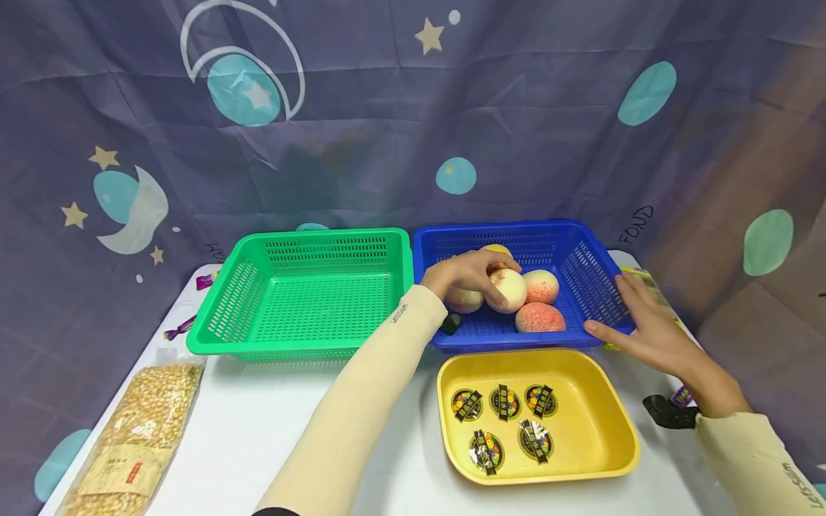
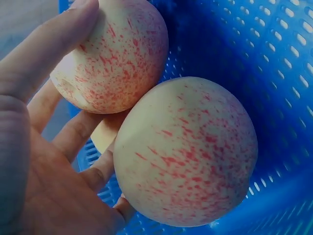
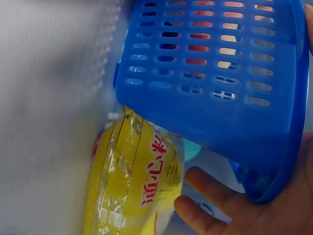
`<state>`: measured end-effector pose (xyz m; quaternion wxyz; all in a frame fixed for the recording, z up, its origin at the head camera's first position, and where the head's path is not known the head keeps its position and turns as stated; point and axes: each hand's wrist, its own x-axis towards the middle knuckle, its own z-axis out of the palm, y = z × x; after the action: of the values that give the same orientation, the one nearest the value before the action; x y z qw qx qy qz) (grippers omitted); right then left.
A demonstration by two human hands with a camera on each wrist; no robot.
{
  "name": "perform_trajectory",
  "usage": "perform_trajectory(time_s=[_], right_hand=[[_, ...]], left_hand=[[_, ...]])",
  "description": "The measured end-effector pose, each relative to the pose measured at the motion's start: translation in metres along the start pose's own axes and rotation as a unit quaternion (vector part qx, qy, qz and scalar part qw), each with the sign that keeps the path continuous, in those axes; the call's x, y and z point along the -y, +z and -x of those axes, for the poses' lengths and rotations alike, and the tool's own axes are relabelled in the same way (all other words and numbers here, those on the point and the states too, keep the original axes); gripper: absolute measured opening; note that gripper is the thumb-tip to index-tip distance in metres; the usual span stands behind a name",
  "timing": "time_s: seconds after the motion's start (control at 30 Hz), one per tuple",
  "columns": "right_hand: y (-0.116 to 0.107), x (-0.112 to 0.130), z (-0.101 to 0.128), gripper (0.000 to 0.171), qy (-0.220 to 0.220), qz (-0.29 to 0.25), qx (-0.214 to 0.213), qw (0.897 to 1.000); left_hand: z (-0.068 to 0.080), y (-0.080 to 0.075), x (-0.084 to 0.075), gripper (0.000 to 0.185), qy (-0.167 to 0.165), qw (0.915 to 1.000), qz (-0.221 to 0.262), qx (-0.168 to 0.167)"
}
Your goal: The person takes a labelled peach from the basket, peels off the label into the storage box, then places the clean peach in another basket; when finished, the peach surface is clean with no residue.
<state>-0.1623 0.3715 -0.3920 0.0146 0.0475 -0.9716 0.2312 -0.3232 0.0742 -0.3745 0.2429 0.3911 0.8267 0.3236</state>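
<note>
My left hand (image 1: 470,272) reaches into the blue basket (image 1: 500,342) and grips a pale peach (image 1: 510,291) flecked with red. In the left wrist view, the thumb lies across that peach (image 2: 117,58), while another peach (image 2: 188,154) sits closer, against the fingers. Around the held fruit lie a red-speckled peach (image 1: 542,287), a pinker one (image 1: 540,318) and a yellowish fruit (image 1: 497,250), partly hidden. My right hand (image 1: 658,330) rests at the basket's right front corner, fingers extended along the rim. Its fingers (image 3: 210,191) also show outside the wall in the right wrist view.
A green basket (image 1: 300,347) stands left of the blue one. In front is a yellow tray (image 1: 584,430) with several round stickers. A bag of yellow kernels (image 1: 135,430) lies at left, a yellow macaroni bag (image 3: 132,176) beyond the blue basket. Purple-wrapped sweets (image 1: 179,328) lie left.
</note>
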Motion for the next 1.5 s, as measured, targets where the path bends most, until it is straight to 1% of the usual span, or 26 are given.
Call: perform_trajectory(time_s=[0.07,0.23,0.5,0.67,0.8,0.93,1.03,1.17,1.27,1.33,1.4,1.5], right_hand=[[0.0,0.0,0.0,0.106,0.0,0.0,0.001,1.0],[0.0,-0.001,-0.001,0.106,0.001,0.001,0.005,1.0],[-0.002,-0.002,0.0,0.106,-0.002,-0.004,0.003,1.0],[-0.001,-0.002,0.001,0.106,0.002,0.001,0.006,1.0],[-0.002,-0.003,0.002,0.106,0.004,0.004,0.006,1.0],[-0.002,-0.004,0.002,0.106,0.007,0.006,0.005,1.0],[-0.003,-0.004,0.001,0.106,0.007,0.005,0.003,1.0],[-0.004,-0.005,-0.001,0.106,0.011,0.004,0.007,1.0],[-0.004,-0.005,-0.005,0.107,0.014,0.004,0.011,1.0],[-0.004,-0.005,-0.009,0.107,0.016,0.002,0.016,1.0],[-0.005,-0.004,-0.012,0.108,0.02,-0.002,0.022,1.0],[-0.006,-0.003,-0.015,0.109,0.021,-0.006,0.032,0.999]], left_hand=[[0.001,0.001,0.002,0.068,-0.003,0.9999,0.011,0.007],[0.003,0.002,0.006,0.066,-0.025,0.9989,0.029,0.028],[0.002,0.003,0.008,0.064,-0.016,0.9992,0.027,0.023],[0.0,0.003,0.008,0.065,-0.022,0.999,0.027,0.028],[0.0,0.0,0.006,0.065,-0.024,0.9991,0.02,0.029],[0.001,-0.004,0.001,0.061,-0.014,0.9995,0.007,0.028],[0.002,-0.007,-0.003,0.061,-0.01,0.9996,0.005,0.025],[0.004,-0.011,-0.006,0.062,-0.013,0.9996,0.005,0.023],[0.007,-0.018,-0.007,0.061,-0.021,0.9996,-0.011,0.018],[0.012,-0.023,-0.008,0.059,-0.026,0.999,-0.034,0.009],[0.02,-0.029,-0.012,0.056,-0.03,0.9976,-0.063,-0.006],[0.037,-0.037,-0.019,0.053,-0.024,0.994,-0.101,-0.035]])
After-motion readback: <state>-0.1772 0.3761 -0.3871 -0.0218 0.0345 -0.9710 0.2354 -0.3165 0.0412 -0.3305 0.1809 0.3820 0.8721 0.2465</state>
